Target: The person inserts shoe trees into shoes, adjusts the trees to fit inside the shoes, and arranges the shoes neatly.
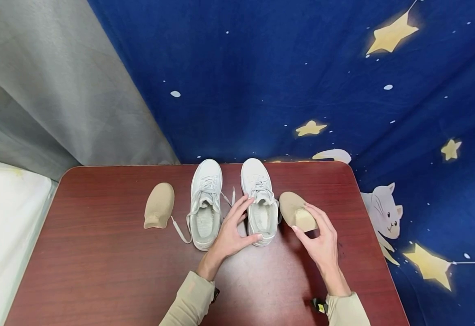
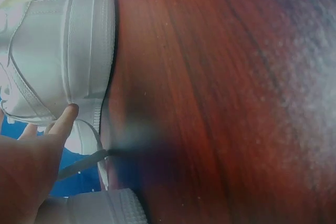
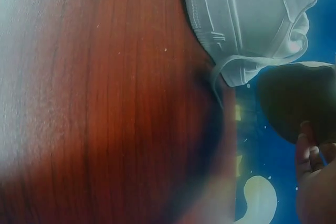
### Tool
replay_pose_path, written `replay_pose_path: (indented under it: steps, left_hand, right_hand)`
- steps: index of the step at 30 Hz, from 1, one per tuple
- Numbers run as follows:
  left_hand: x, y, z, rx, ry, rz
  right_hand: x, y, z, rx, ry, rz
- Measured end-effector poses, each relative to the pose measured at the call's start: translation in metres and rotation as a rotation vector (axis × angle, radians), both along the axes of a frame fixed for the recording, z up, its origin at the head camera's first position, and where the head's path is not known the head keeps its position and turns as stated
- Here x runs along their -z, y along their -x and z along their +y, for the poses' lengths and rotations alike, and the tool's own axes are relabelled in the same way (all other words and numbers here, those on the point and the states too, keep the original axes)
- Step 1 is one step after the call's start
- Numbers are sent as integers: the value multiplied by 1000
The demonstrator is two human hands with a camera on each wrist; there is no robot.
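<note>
In the head view two white sneakers stand side by side on the table, toes toward its far edge. My left hand [image 1: 230, 234] spreads along the right sneaker [image 1: 255, 174], fingers near its tongue and thumb at its heel. The left wrist view has the thumb's tip against the heel's side. With thumb and fingers my right hand [image 1: 322, 237] grips a beige shoe tree [image 1: 289, 203] to the right of that sneaker, raised over the table in the right wrist view. The left sneaker [image 1: 207, 174] has its laces loose, some trailing onto the table.
A second beige shoe tree [image 1: 160, 201] lies on the reddish-brown table [image 1: 99, 262], left of the sneakers. Blue star-patterned cloth [image 1: 262, 81] hangs behind the far edge and along the right. A grey curtain [image 1: 58, 81] hangs at the back left.
</note>
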State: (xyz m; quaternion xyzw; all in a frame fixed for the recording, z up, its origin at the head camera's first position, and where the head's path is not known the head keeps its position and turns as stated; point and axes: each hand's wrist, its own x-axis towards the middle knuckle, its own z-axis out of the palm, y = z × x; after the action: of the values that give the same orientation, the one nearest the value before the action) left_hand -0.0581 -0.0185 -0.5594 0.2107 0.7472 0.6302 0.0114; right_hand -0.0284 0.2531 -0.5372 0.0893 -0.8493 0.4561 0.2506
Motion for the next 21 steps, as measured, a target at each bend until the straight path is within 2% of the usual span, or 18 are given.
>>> replay_pose_path:
  steps: [7, 14, 16, 21]
  left_hand:
    - [2, -1, 0, 8, -43, -62]
    - [-1, 1, 2, 20, -83, -127]
    - [0, 1, 2, 14, -90, -130]
    - [1, 0, 2, 6, -107, -128]
  right_hand:
    - [-5, -2, -2, -3, -10, 11]
    - [-47, -10, -18, 1, 0, 70]
    - [-54, -13, -21, -3, 7, 80]
    - [-61, -18, -24, -11, 18, 83]
